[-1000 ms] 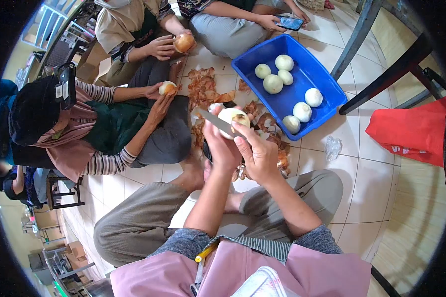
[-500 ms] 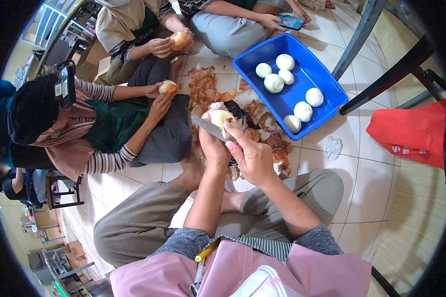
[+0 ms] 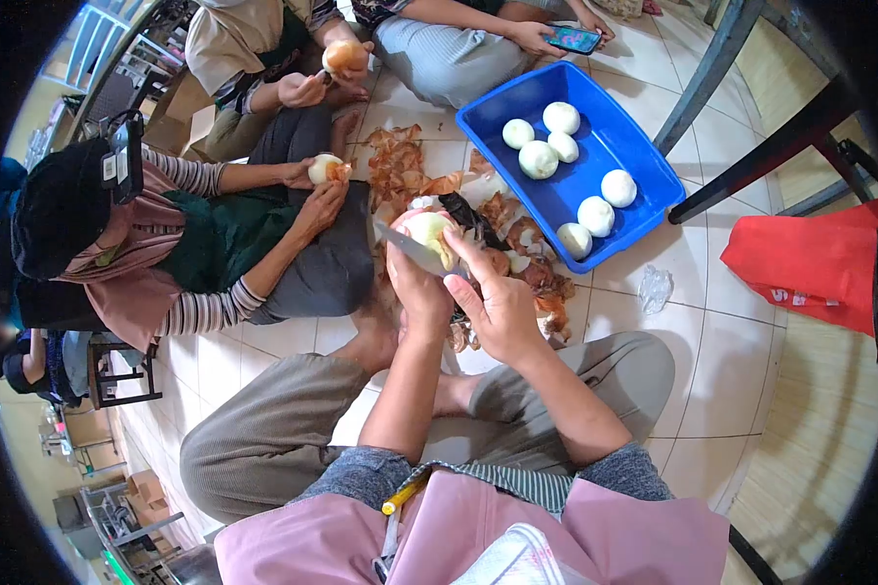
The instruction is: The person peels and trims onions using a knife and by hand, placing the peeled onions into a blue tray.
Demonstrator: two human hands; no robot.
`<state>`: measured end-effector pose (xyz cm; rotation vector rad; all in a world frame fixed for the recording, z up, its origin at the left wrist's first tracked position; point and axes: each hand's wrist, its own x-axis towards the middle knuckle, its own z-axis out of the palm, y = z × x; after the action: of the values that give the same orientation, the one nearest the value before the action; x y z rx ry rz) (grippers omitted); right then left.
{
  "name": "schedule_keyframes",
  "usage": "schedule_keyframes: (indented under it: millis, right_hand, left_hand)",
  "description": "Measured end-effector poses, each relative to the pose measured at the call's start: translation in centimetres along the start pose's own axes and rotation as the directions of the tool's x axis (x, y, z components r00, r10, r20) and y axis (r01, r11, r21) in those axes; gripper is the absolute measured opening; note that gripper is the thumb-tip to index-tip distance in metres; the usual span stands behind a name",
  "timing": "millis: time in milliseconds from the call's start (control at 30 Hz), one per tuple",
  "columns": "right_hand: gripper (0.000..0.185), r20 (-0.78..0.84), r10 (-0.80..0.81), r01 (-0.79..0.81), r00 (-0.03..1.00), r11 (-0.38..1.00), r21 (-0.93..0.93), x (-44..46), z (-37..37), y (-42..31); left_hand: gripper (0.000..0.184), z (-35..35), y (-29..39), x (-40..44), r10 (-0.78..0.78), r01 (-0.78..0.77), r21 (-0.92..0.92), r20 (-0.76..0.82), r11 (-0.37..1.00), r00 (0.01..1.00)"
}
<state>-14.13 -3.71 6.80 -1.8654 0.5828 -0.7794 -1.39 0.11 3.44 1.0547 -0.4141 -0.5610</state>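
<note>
A pale peeled onion (image 3: 427,232) is in my left hand (image 3: 419,297), whose fingers wrap round it from below. My right hand (image 3: 498,307) holds a knife (image 3: 407,246), its blade lying across the near side of the onion and pointing up to the left. The right index finger touches the onion's right side, and the knife's handle is mostly hidden by the hand. Brown onion skins (image 3: 395,161) lie on the floor around and beyond my hands, with a black plastic piece (image 3: 473,222) among them.
A blue tub (image 3: 634,239) with several peeled onions stands at the right. One person (image 3: 219,234) at the left and another (image 3: 254,58) beyond each hold an onion. A third person's hand (image 3: 537,39) holds a phone. A red bag (image 3: 800,263) and table legs are at the right.
The onion and both hands have shifted slightly left and the onion has turned, with the blade still against it. The co-workers' hands and onions have moved a little.
</note>
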Motion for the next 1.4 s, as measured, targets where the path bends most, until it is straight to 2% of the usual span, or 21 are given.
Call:
schedule_keyframes:
  millis: [100, 133, 233, 300, 333, 367, 467, 533, 667, 733, 867, 1000, 1033, 1067, 1100, 1133, 1167, 1200, 1233, 1367, 1400]
  right_hand:
    - [0.046, -0.093, -0.070, 0.076, 0.993, 0.995, 0.064, 0.0, 0.6, 0.1]
    - [0.044, -0.142, -0.107, 0.122, 0.984, 0.987, 0.101, 0.1, 0.7, 0.2]
    - [0.040, -0.153, -0.075, 0.086, 0.985, 0.994, 0.063, 0.0, 0.3, 0.1]
    - [0.038, -0.160, -0.125, 0.129, 0.979, 0.991, 0.019, 0.2, -0.3, 0.6]
    - [0.037, -0.160, -0.148, 0.149, 0.976, 0.989, -0.004, 0.2, -0.7, 0.8]
    - [0.037, -0.133, -0.178, 0.173, 0.975, 0.984, -0.043, 0.3, -1.0, 1.1]
    - [0.038, -0.063, -0.245, 0.234, 0.967, 0.962, -0.142, 0.5, -1.1, 1.5]
    - [0.040, -0.050, -0.247, 0.233, 0.968, 0.953, -0.195, 0.6, -0.9, 0.9]
    - [0.048, -0.024, 0.032, -0.035, 0.999, 0.991, -0.131, 0.2, -0.2, 0.2]
    - [0.048, -0.072, -0.012, 0.004, 0.997, 0.993, -0.115, -0.1, 0.8, 0.3]
    - [0.046, -0.234, -0.064, 0.068, 0.970, 0.998, 0.005, -0.2, 2.0, 0.5]
    - [0.042, -0.300, -0.097, 0.138, 0.949, 0.984, 0.117, 0.1, 1.6, 0.9]
    - [0.041, -0.292, -0.092, 0.130, 0.952, 0.985, 0.116, 0.3, 0.7, 0.7]
    - [0.040, -0.282, -0.086, 0.122, 0.955, 0.986, 0.114, 0.4, -0.1, 0.5]
    - [0.038, -0.241, -0.048, 0.068, 0.969, 0.995, 0.076, 0.4, -0.8, 0.2]
    - [0.038, -0.213, -0.086, 0.094, 0.973, 0.995, 0.027, 0.4, -1.0, 0.4]
    - [0.038, -0.186, -0.124, 0.122, 0.975, 0.992, -0.022, 0.5, -1.1, 0.8]
    - [0.038, -0.160, -0.160, 0.150, 0.974, 0.986, -0.069, 0.5, -1.2, 1.0]
    - [0.043, -0.061, -0.134, 0.127, 0.989, 0.986, -0.108, 0.4, -1.2, 1.2]
    - [0.055, -0.133, -0.111, 0.092, 0.985, 0.986, -0.137, 0.1, 1.1, 2.3]
    - [0.054, -0.103, -0.031, 0.020, 0.994, 0.995, -0.100, 0.0, 1.1, 2.0]
  left_hand:
    - [0.048, 0.9, 0.4, -0.9, 0.226, -0.230, 0.394, 0.058, 0.890, 0.972]
    - [0.049, 1.5, 0.7, -1.2, 0.260, -0.264, 0.384, 0.063, 0.885, 0.964]
    - [0.056, 2.9, 0.8, -1.6, 0.316, -0.315, 0.290, 0.043, 0.904, 0.948]
    - [0.058, 3.8, 2.0, -1.5, -0.048, 0.054, -0.103, 0.056, 0.993, 0.997]
    - [0.060, 4.0, 2.7, -1.5, -0.224, 0.248, -0.288, 0.114, 0.925, 0.968]
    - [0.059, 2.6, 2.3, -0.1, -0.336, 0.450, -0.391, 0.327, 0.803, 0.884]
    - [0.058, 1.3, 3.0, 1.1, -0.598, 0.684, -0.227, 0.349, 0.693, 0.721]
    - [0.054, 0.9, 2.3, 1.3, -0.532, 0.574, -0.224, 0.221, 0.788, 0.817]
    - [0.048, 0.7, 1.6, 0.9, -0.333, 0.341, -0.268, 0.075, 0.901, 0.940]
    - [0.046, 1.0, 1.2, 0.5, -0.206, 0.208, -0.230, 0.033, 0.951, 0.978]
    - [0.045, 1.5, 0.3, -1.2, 0.015, -0.011, 0.064, -0.070, 0.998, 0.997]
    - [0.051, 3.2, 0.8, -2.3, 0.129, -0.128, -0.037, 0.018, 0.991, 0.992]
    - [0.047, 3.6, 1.4, -2.2, 0.052, -0.033, -0.181, 0.101, 0.983, 0.994]
    - [0.055, 3.4, 1.8, -1.6, -0.034, 0.067, -0.192, 0.169, 0.979, 0.985]
    - [0.061, 3.0, 2.8, -1.0, -0.236, 0.307, -0.265, 0.269, 0.914, 0.934]
    - [0.067, 2.4, 3.8, -0.4, -0.409, 0.531, -0.311, 0.380, 0.789, 0.830]
    - [0.077, 1.8, 4.3, 0.4, -0.551, 0.656, -0.156, 0.420, 0.739, 0.721]
    - [0.070, 1.6, 4.3, 0.7, -0.623, 0.678, -0.068, 0.337, 0.732, 0.706]
    - [0.066, 0.7, 3.4, 1.1, -0.598, 0.648, -0.083, 0.309, 0.757, 0.739]
    - [0.054, -0.5, 0.8, 1.3, -0.459, 0.468, -0.274, 0.100, 0.840, 0.883]
    - [0.051, -0.1, 0.8, 1.1, -0.400, 0.401, -0.256, 0.060, 0.880, 0.915]
